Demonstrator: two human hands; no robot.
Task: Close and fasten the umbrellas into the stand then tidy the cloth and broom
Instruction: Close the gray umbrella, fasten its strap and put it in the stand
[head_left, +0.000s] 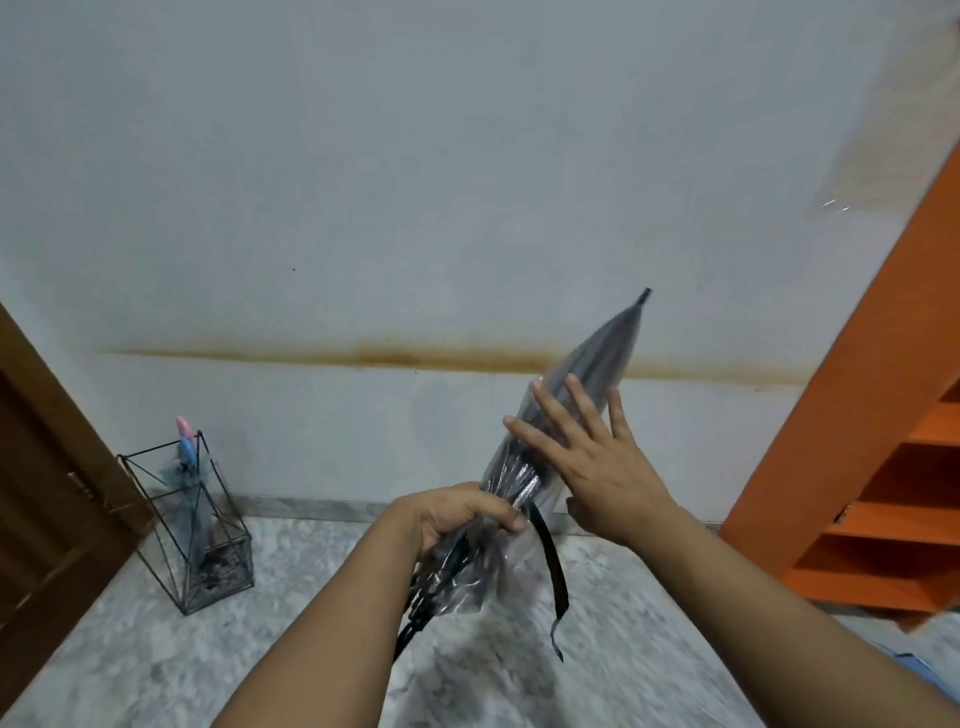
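We see a folded clear umbrella (582, 415) held tilted before the wall (415, 156), its tip pointing up and to the right. The left hand (457, 514) is clenched round the gathered canopy low down. The right hand (587, 452) lies flat on the canopy, fingers straight and spread. A black strap (553, 566) hangs loose. At left, a wire stand (192, 525) on the floor (156, 675) holds two umbrellas (184, 467).

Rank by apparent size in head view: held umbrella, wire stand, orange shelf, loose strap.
1. orange shelf, cut off by the frame
2. held umbrella, near the camera, so it looks bigger
3. wire stand
4. strap
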